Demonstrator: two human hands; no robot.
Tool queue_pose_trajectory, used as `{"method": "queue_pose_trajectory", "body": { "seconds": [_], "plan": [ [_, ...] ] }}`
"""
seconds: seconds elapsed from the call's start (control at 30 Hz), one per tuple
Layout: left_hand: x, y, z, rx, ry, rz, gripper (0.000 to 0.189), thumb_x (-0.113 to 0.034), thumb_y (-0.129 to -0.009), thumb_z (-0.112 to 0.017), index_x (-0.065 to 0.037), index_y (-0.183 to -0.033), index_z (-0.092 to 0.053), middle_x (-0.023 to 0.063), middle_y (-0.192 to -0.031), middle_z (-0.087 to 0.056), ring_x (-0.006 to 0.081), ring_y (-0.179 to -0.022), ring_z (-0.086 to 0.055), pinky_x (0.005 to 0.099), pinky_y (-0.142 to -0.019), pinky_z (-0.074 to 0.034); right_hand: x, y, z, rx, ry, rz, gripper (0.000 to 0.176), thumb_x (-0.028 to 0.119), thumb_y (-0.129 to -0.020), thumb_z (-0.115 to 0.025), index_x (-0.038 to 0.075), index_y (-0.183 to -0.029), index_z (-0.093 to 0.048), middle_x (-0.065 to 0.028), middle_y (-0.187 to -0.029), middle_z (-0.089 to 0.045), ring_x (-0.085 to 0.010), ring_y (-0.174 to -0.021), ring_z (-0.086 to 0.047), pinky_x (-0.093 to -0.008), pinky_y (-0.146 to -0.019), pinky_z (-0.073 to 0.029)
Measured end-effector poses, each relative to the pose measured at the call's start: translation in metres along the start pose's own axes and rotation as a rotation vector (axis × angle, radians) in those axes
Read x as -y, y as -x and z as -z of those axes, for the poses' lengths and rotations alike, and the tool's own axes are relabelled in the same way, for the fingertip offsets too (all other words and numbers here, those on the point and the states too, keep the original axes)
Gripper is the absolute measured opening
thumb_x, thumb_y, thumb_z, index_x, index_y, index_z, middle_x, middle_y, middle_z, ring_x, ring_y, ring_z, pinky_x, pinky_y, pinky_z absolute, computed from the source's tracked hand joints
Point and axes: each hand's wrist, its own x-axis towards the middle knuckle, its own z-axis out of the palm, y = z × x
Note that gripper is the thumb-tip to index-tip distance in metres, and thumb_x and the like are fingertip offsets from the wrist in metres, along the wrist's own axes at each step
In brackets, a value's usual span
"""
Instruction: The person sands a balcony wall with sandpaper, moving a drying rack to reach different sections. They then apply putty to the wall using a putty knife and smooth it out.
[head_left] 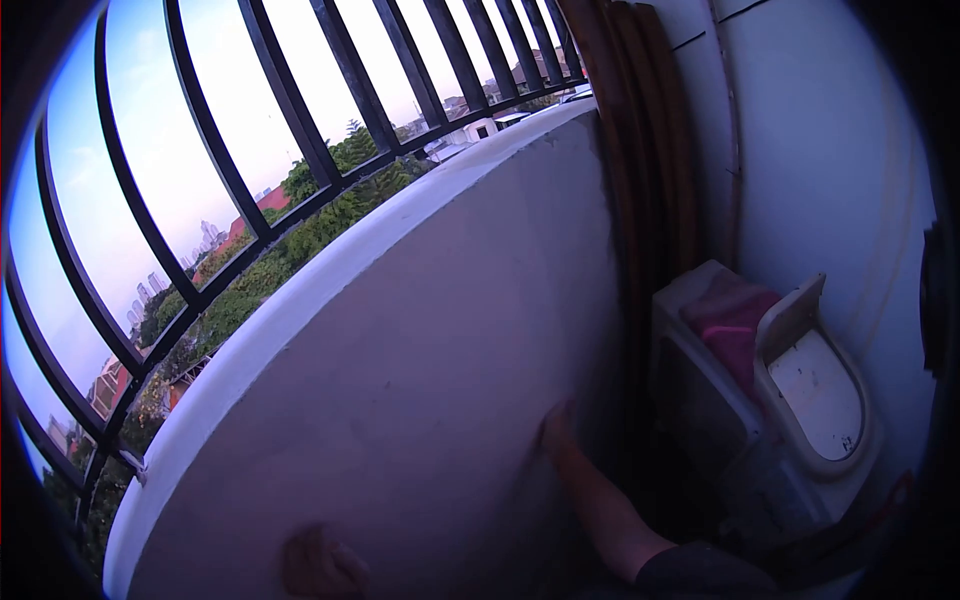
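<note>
A grey plastered low wall (420, 370) with a pale rounded top edge fills the middle of the view. My right hand (556, 428) is at the wall's face, toward its darker right end, with the forearm reaching up from the lower right. It looks small and dim, and its fingers cannot be made out, nor can anything in them. Low on the left, my left hand (325, 562) is in front of the same wall, dark and smeared. Whether its fingers are bent around something does not show.
Black metal railing bars (300, 110) rise above the wall, with trees and buildings beyond. Brown wooden planks (650, 150) lean in the corner. To the right, a plastic bin (710, 390) with a raised lid part (820, 395) stands beside a white wall (830, 150).
</note>
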Motion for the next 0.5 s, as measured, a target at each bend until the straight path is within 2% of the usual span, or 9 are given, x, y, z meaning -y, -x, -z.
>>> {"method": "queue_pose_trajectory", "body": {
  "seconds": [0.03, 0.1, 0.2, 0.27, 0.3, 0.37, 0.4, 0.47, 0.5],
  "plan": [
    [0.001, -0.001, 0.0, 0.0, 0.006, -0.013, 0.041, -0.031, -0.099, -0.042, -0.006, -0.085, -0.072, 0.0106, -0.082, -0.071, 0.0308, -0.066, -0.067, 0.04, -0.06, -0.055, 0.011, 0.027, 0.017, 0.011, -0.109, -0.257, 0.064, 0.046, -0.105, -0.028, 0.006, -0.154, -0.023, -0.0174, -0.161, -0.018, -0.0357, -0.148, -0.019, -0.0446, -0.122, -0.012],
    [0.008, 0.007, 0.0, 0.02, 0.024, -0.016, 0.042, -0.031, -0.099, -0.041, -0.006, -0.085, -0.072, 0.0111, -0.082, -0.071, 0.0308, -0.067, -0.067, 0.0397, -0.059, -0.055, 0.026, 0.037, 0.021, -0.003, -0.249, -0.491, 0.064, 0.047, -0.104, -0.028, 0.01, -0.155, -0.02, -0.016, -0.162, -0.015, -0.0386, -0.148, -0.016, -0.0481, -0.121, -0.012],
    [0.015, 0.015, -0.007, 0.016, 0.03, -0.075, 0.037, -0.023, -0.098, -0.042, 0.0, -0.085, -0.068, 0.0159, -0.079, -0.066, 0.0346, -0.066, -0.063, 0.0431, -0.058, -0.05, 0.122, 0.047, 0.004, 0.015, -0.311, -0.415, 0.064, 0.049, -0.103, -0.03, 0.017, -0.157, -0.015, -0.0138, -0.164, -0.009, -0.043, -0.148, -0.011, -0.0533, -0.121, -0.011],
    [0.014, 0.015, -0.011, 0.029, 0.034, -0.079, 0.034, -0.019, -0.097, -0.043, 0.003, -0.085, -0.065, 0.0186, -0.078, -0.064, 0.0373, -0.066, -0.061, 0.0452, -0.058, -0.048, 0.228, 0.073, -0.012, 0.037, -0.214, -0.159, 0.065, 0.05, -0.103, -0.031, 0.021, -0.158, -0.012, -0.0123, -0.165, -0.005, -0.0459, -0.148, -0.008, -0.0568, -0.12, -0.011],
    [0.011, 0.012, -0.009, 0.063, 0.038, -0.054, 0.034, -0.019, -0.097, -0.042, 0.003, -0.085, -0.065, 0.019, -0.079, -0.064, 0.038, -0.067, -0.061, 0.0456, -0.058, -0.048, 0.282, 0.098, -0.019, 0.008, -0.054, 0.056, 0.066, 0.051, -0.102, -0.034, 0.021, -0.158, -0.014, -0.0132, -0.165, -0.007, -0.0477, -0.147, -0.008, -0.0575, -0.119, -0.011],
    [0.012, 0.015, -0.006, 0.07, 0.037, -0.058, 0.034, -0.019, -0.097, -0.042, 0.003, -0.084, -0.064, 0.0193, -0.079, -0.063, 0.0385, -0.066, -0.06, 0.046, -0.058, -0.047, 0.389, 0.19, -0.005, 0.056, 0.038, 0.4, 0.061, 0.044, -0.104, -0.035, 0.019, -0.157, -0.018, -0.0155, -0.164, -0.01, -0.0506, -0.146, -0.01, -0.0607, -0.117, -0.011],
    [0.015, 0.019, -0.008, 0.03, 0.032, -0.08, 0.034, -0.02, -0.096, -0.043, 0.003, -0.084, -0.064, 0.0192, -0.078, -0.062, 0.0383, -0.065, -0.059, 0.0462, -0.057, -0.047, 0.402, 0.208, -0.021, -0.011, 0.063, 0.739, 0.06, 0.041, -0.104, -0.036, 0.018, -0.157, -0.018, -0.0164, -0.164, -0.011, -0.0521, -0.146, -0.009, -0.062, -0.116, -0.01],
    [0.018, 0.023, -0.013, -0.027, 0.041, -0.094, 0.033, -0.021, -0.096, -0.043, 0.002, -0.083, -0.063, 0.0184, -0.075, -0.061, 0.037, -0.061, -0.057, 0.0455, -0.056, -0.045, 0.419, 0.273, -0.001, 0.112, 0.055, 1.108, 0.061, 0.033, -0.1, -0.044, 0.018, -0.156, -0.025, -0.0178, -0.163, -0.013, -0.0495, -0.148, -0.006, -0.0581, -0.118, -0.006],
    [0.019, 0.027, -0.012, -0.029, 0.055, -0.085, 0.033, -0.021, -0.095, -0.044, 0.002, -0.082, -0.063, 0.0178, -0.074, -0.061, 0.0359, -0.06, -0.056, 0.0447, -0.055, -0.044, 0.4, 0.286, 0.008, 0.198, 0.096, 1.216, 0.065, 0.031, -0.096, -0.051, 0.018, -0.156, -0.027, -0.0181, -0.163, -0.014, -0.0502, -0.147, -0.008, -0.0587, -0.118, -0.009]
  ]
}}
